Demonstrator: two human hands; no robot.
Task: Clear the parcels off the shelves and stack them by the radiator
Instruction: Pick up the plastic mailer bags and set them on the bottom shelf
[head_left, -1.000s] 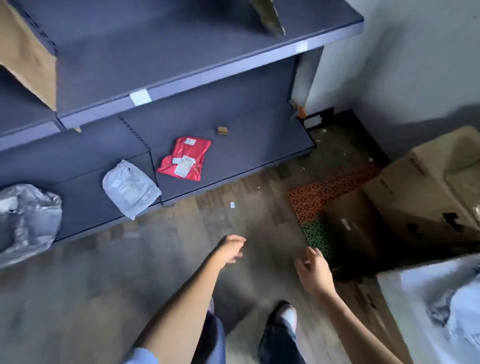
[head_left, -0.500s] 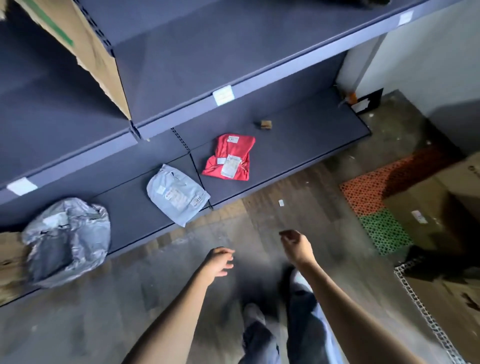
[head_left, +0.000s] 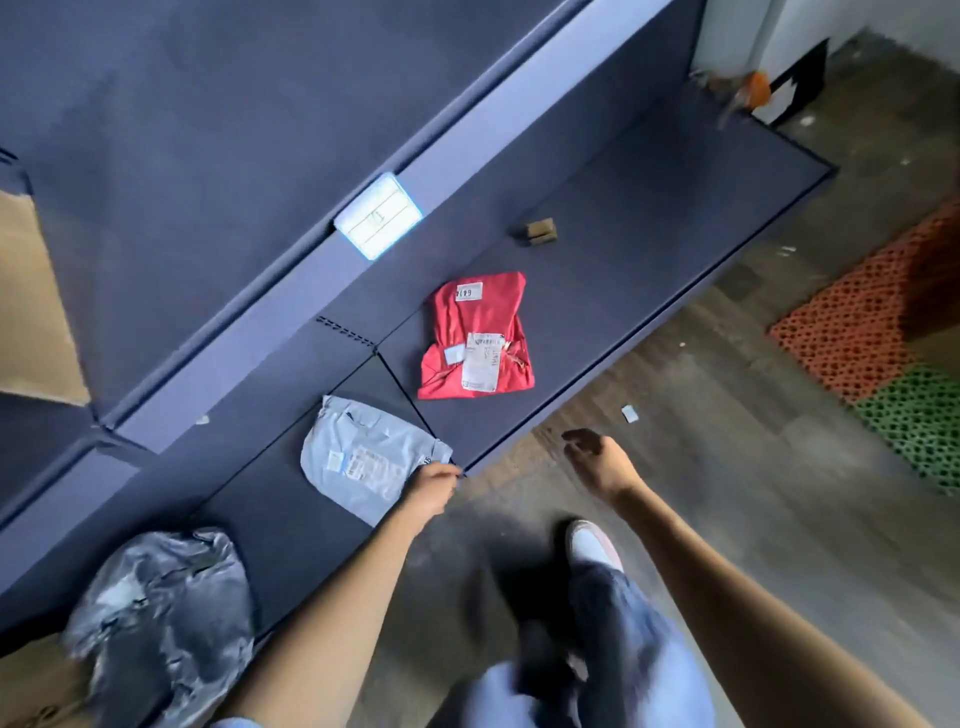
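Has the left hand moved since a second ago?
Yes. The left hand has gone from over the floor forward to the pale parcel on the bottom shelf.

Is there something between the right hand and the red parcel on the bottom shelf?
Nothing visible does. The right hand hovers over the floor just off the shelf edge, and only bare shelf lies between it and the red parcel. The left hand is on the grey parcel, off to one side.

Bottom shelf (head_left: 649, 218): dark blue, low to the floor. Red parcel (head_left: 478, 338): flat, white labels upward, mid-shelf. Pale grey parcel (head_left: 363, 457): flat, labelled, at the near edge, left of the red one. Crumpled silver-grey parcel (head_left: 161, 623): near left, bulging over the shelf edge.
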